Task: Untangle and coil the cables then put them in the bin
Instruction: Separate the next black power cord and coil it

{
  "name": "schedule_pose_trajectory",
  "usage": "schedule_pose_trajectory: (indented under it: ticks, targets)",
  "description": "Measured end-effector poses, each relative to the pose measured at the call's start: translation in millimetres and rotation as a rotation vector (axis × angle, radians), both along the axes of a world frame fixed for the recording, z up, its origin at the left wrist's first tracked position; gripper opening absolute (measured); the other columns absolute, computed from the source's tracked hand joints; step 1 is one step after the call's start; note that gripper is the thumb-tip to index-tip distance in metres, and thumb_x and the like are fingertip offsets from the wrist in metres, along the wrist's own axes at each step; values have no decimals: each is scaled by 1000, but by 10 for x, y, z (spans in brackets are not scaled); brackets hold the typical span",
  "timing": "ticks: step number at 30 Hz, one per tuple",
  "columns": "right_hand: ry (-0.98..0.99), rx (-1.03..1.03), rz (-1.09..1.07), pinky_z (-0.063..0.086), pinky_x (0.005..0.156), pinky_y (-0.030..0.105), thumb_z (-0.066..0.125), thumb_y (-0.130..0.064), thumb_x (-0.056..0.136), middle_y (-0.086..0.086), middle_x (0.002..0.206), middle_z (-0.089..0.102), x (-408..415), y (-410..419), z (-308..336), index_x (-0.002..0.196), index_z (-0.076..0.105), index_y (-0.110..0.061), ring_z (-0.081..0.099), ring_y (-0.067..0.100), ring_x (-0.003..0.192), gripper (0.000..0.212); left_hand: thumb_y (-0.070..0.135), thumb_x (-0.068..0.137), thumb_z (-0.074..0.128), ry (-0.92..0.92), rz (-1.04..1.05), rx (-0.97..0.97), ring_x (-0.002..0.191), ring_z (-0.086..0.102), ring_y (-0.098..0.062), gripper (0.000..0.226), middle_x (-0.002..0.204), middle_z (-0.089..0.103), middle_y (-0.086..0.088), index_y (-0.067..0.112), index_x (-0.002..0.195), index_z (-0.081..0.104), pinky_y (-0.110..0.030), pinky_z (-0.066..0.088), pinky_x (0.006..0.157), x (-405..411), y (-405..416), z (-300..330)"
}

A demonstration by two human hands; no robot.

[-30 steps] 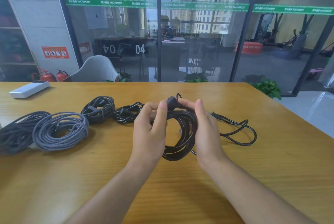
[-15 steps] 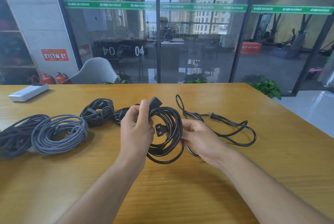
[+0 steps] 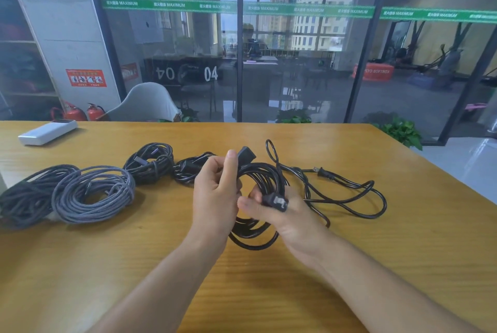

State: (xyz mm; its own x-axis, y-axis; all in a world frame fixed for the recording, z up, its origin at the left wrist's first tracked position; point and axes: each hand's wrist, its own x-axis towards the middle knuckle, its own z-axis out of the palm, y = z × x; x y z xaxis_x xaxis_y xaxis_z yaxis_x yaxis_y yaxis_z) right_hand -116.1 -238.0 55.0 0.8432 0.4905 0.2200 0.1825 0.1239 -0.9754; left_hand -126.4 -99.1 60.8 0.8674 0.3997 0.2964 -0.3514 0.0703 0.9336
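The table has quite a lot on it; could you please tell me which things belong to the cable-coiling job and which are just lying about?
Part of the job:
- black power cord coil, held by left hand and right hand
- loose black cord
- grey braided coil
- dark braided coil
- two small black bundles

Lying about:
- white rectangular device

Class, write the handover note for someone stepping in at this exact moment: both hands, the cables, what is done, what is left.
Left hand grips the black coil near its connector end.
Right hand pinches the coil's plug.
Done: four coiled bundles lie left on the table.
Left: secure this coil, coil the loose black cable, bin everything. No bin in view.
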Motion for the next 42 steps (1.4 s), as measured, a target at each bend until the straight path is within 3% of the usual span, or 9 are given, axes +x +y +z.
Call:
schedule_pose_trajectory:
  ticks: [4, 12, 16, 19, 22, 28, 34, 38, 42]
  targets:
    - [-154, -158, -289, 51, 74, 15, 62, -54, 91, 4, 82, 75, -33, 47, 31, 86, 74, -14, 70, 14, 81, 42, 44, 105, 55, 44, -4, -46, 50, 29, -14, 38, 58, 37, 3, 16, 81, 45, -26, 26, 45, 29, 40, -1]
    - [-282, 62, -592, 51, 75, 24, 59, -45, 98, 2, 88, 78, 21, 35, 30, 104, 77, -25, 70, 11, 78, 27, 44, 105, 56, 60, 5, -81, 53, 27, -17, 34, 71, 34, -10, 13, 93, 48, -28, 21, 44, 43, 21, 11]
    - [18, 426, -505, 54, 101, 39, 46, -40, 107, 7, 83, 75, 99, -146, 227, 92, 63, -10, 76, 22, 95, 37, 44, 105, 56, 105, 24, -141, 51, 29, -13, 33, 60, 36, 1, 15, 91, 47, -27, 22, 44, 45, 129, 38]
    - [300, 708, -273, 59, 75, 35, 42, -48, 105, -1, 65, 40, 130, -166, 256, 84, 52, -16, 53, 16, 59, 41, 44, 104, 58, 121, 1, -170, 51, 29, -12, 33, 58, 36, 4, 17, 88, 47, -27, 22, 45, 34, 181, 48]
    - [384, 723, -396, 38, 47, 23, 43, -50, 107, -4, 66, 21, 187, -187, 263, 80, 48, -17, 24, 13, 53, 43, 41, 104, 59, 122, -46, -158, 50, 30, -12, 33, 57, 36, 5, 15, 88, 47, -26, 25, 43, 29, 176, 54]
    - [356, 707, -546, 23, 41, 22, 48, -49, 107, -7, 62, 22, 266, -310, 341, 79, 47, -19, 20, 11, 49, 41, 38, 105, 60, 115, -84, -159, 48, 30, -14, 30, 56, 36, 4, 14, 92, 46, -25, 31, 42, 44, 136, 117]
    - [426, 542, -408, 44, 52, 25, 48, -30, 111, -3, 67, 37, 360, -358, 221, 102, 55, -11, 34, 12, 56, 22, 40, 105, 57, 108, -104, -182, 49, 26, -15, 32, 58, 33, 3, 14, 90, 45, -26, 26, 42, -10, 165, 64]
    - [396, 537, -267, 57, 101, 41, 48, 3, 106, 6, 87, 63, 380, -373, 188, 112, 49, -6, 66, 18, 80, 11, 40, 106, 55, 105, -130, -256, 50, 23, -15, 31, 59, 31, 3, 16, 92, 42, -26, 23, 43, -35, 137, 108]
    - [445, 475, -305, 63, 86, 37, 56, -2, 104, 9, 91, 71, 347, -265, 128, 107, 64, 1, 73, 20, 83, 9, 41, 106, 55, 56, -141, -233, 49, 23, -14, 33, 59, 31, 2, 17, 87, 41, -25, 23, 42, -69, 115, 150]
